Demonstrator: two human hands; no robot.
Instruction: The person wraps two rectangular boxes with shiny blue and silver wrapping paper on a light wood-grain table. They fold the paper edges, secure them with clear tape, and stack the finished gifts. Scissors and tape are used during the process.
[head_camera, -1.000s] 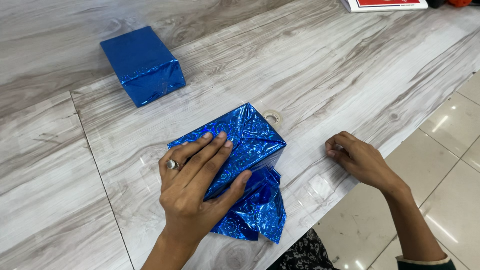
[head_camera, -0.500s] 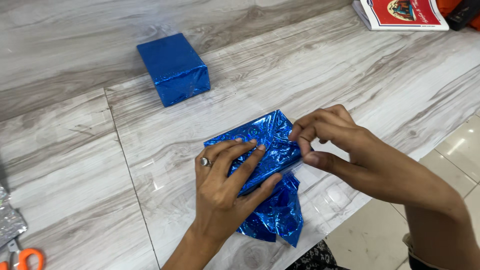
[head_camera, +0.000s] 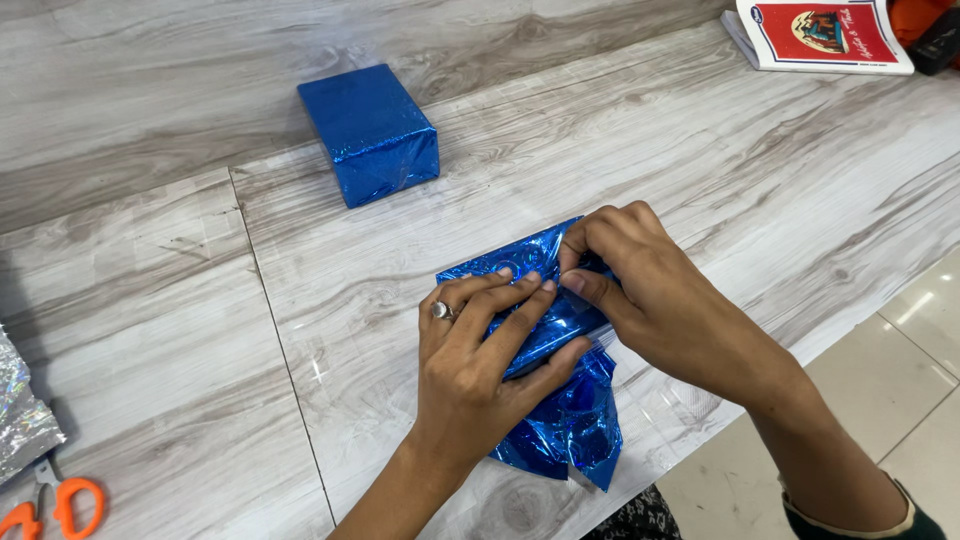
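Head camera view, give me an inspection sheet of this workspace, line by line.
Surface: grey wood-grain table, with a seam running down its left part.
Job's things: blue foil-wrapped box under both hands; loose foil bunched at its near end.
Clutter: second blue wrapped box further back; red-covered book at the far right; orange-handled scissors and silver foil sheet at the left edge.
Hands: left hand lies flat on the box; right hand pinches at its top edge.
Cables: nothing seen.
Surroundings: glossy tiled floor on the right.
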